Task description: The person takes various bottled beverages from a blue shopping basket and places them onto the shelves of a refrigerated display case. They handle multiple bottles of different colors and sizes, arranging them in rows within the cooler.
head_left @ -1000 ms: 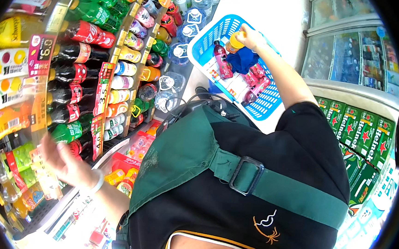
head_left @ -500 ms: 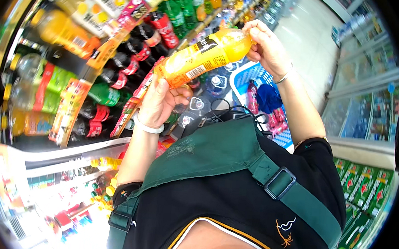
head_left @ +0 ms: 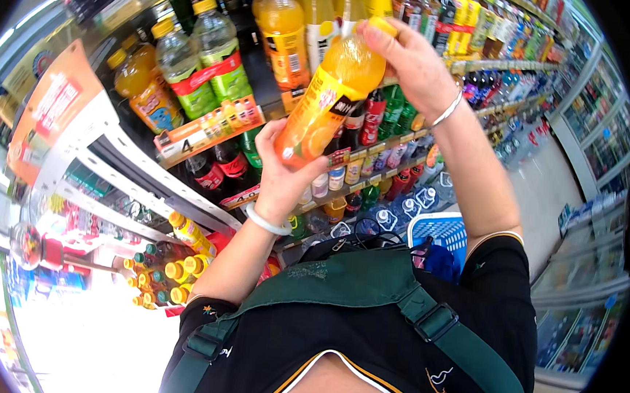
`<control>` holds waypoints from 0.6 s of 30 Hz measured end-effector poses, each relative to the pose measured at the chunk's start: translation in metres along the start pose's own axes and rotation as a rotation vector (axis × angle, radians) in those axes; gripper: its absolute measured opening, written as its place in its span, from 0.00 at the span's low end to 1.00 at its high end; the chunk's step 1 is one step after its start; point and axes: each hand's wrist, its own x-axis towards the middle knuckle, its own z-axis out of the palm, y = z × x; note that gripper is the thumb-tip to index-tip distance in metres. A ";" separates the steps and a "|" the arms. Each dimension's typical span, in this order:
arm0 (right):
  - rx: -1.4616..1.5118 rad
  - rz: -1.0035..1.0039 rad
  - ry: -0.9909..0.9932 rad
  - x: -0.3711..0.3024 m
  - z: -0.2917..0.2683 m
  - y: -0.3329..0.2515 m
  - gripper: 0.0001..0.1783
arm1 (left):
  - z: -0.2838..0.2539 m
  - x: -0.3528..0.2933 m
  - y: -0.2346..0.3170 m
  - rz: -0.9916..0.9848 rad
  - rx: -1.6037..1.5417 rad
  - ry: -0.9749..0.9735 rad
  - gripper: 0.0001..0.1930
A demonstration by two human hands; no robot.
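A large bottle of orange juice drink [head_left: 330,99] with a yellow cap is held up, tilted, between my two hands in front of the drinks shelf. My right hand [head_left: 414,66] is closed round its neck and cap at the upper end. My left hand [head_left: 285,178] cups the base, thumb on one side and fingers on the other. The label, with an orange pictured on it, faces me. Right behind it stands a similar orange drink bottle [head_left: 283,30] on the upper shelf. Bottles with green and red labels [head_left: 222,55] are to its left.
Lower shelves hold dark soda bottles [head_left: 231,160] and small bottles. A blue basket [head_left: 437,221] with things in it is below my right arm. Yellow-capped bottles [head_left: 186,268] stand at the left. Glass-door coolers [head_left: 579,288] line the right side, past the pale floor [head_left: 531,190].
I have turned toward the upper shelf. The bottle has gone from lying nearly level to a steeper tilt, cap up, and my hands have risen with it close to the shelf.
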 end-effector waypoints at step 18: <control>-0.503 -0.245 -0.072 0.138 0.039 -0.016 0.21 | -0.020 0.103 -0.005 0.271 0.783 0.145 0.25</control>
